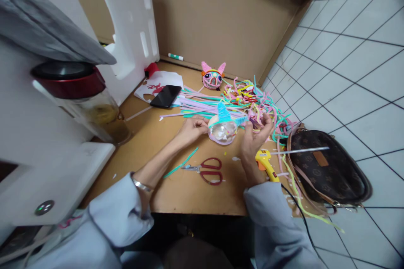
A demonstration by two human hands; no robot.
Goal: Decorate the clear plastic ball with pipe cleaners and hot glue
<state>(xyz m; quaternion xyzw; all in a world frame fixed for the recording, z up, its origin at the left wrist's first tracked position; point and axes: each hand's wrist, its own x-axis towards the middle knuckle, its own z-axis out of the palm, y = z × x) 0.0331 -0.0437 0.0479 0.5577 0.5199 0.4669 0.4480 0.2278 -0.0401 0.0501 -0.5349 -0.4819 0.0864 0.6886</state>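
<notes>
Left hand (193,129) pinching the near-left edge of a clear ball (223,130) wrapped in blue fuzzy wire; right hand (257,136) cupped against its other side, fingers half open. Scissors (206,170) just below, glue gun (267,164) beside right wrist, wire pile (246,101) beyond.

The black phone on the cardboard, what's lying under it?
The black phone rests partly on a white sheet with a red print and on the ends of the pipe cleaners. The part of the print beneath the phone is covered.
</notes>
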